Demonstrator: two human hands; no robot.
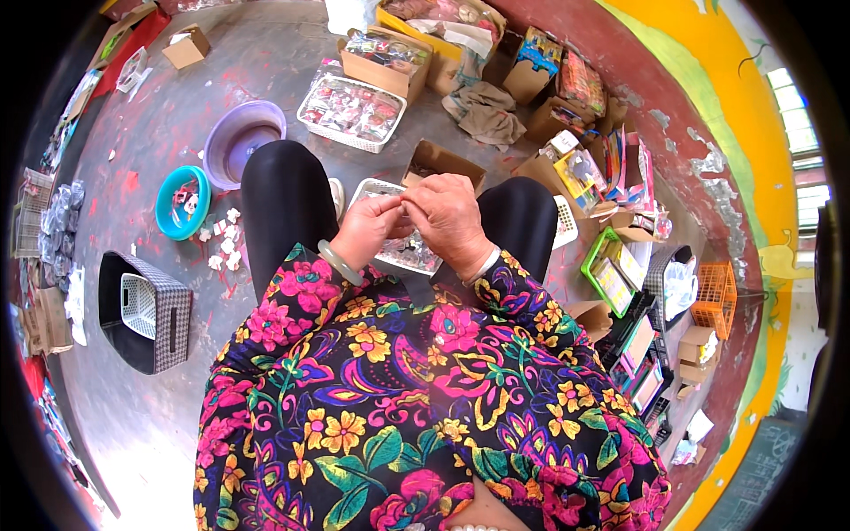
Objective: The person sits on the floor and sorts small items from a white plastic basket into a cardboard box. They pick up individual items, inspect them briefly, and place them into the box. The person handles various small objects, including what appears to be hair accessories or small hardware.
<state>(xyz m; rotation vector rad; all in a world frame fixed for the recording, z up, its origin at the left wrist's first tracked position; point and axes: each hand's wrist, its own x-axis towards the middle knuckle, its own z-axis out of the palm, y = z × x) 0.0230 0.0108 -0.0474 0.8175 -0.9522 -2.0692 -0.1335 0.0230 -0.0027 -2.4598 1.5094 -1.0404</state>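
Observation:
My left hand point(370, 228) and my right hand point(449, 221) meet in front of me, between my knees. The fingertips of both are pinched together at one spot, and whatever lies between them is too small or hidden to name. Below them sits a white plastic basket point(376, 188) holding many small items, partly covered by my hands. Just beyond my right hand stands an open brown cardboard box point(458, 157).
Farther ahead, a white basket point(352, 142) holds small packaged pieces. Leftward are a purple basin point(217, 159), a turquoise basin point(161, 208) and a checked fabric bin point(173, 327). Boxes, a green basket point(591, 257) and an orange crate point(714, 301) line the right wall.

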